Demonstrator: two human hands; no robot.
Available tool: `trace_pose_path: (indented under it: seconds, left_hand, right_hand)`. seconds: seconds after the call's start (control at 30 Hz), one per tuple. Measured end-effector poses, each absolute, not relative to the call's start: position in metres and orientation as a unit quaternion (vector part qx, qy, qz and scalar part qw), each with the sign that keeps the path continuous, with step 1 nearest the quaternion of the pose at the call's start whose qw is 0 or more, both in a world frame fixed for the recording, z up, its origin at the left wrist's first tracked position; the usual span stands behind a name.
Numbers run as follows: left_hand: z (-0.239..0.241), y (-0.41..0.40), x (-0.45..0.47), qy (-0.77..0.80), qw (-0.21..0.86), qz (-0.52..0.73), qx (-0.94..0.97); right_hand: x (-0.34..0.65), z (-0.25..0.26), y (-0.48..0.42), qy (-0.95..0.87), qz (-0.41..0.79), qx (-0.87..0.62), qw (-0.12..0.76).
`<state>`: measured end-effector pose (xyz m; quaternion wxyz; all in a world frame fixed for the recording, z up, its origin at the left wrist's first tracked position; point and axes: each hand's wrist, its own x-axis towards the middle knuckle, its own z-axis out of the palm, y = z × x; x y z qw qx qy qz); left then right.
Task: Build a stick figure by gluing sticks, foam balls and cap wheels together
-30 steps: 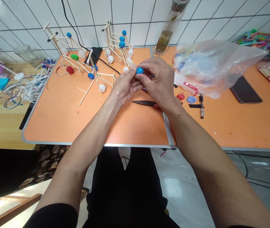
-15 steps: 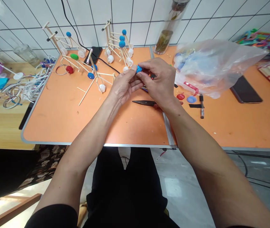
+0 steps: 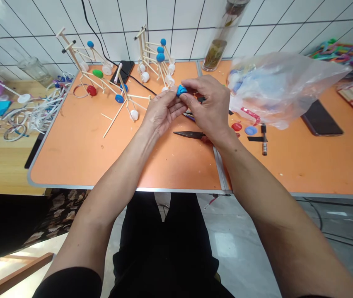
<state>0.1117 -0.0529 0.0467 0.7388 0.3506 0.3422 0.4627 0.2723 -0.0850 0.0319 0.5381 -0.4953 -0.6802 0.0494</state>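
Above the middle of the orange bench (image 3: 170,165) in the head view, a small blue lump (image 3: 181,90) sits between the two hands, raised clear of the surface. The right hand (image 3: 210,105) pinches it between thumb and forefinger. The left hand (image 3: 162,111) has its thumb tip against the lump's other side, the lower fingers half curled beneath – whether its forefinger closes behind, I cannot tell. The step in hand looks like shaping the lump by fingertip; the next move seems to call for light, even pressure and a steady left hand. Below lies a dark pointed tool (image 3: 190,135) – untouched – and behind stands a stick frame with blue balls (image 3: 160,57).
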Motion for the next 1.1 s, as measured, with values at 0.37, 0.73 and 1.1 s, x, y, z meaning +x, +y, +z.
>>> trace_pose_path:
  seconds: [0.37, 0.73, 1.1]
  left_hand:
    - [0.051, -0.054, 0.109, 0.329, 0.734, 0.452, 0.385]
    - [0.053, -0.054, 0.110, 0.360, 0.709, 0.442, 0.415]
    - [0.045, -0.051, 0.114, 0.354, 0.667, 0.458, 0.470]
  right_hand:
    - [0.277, 0.033, -0.081, -0.678, 0.092, -0.470, 0.558]
    - [0.283, 0.031, -0.075, -0.679, 0.116, -0.480, 0.543]
    - [0.275, 0.032, -0.082, -0.676, 0.071, -0.503, 0.533]
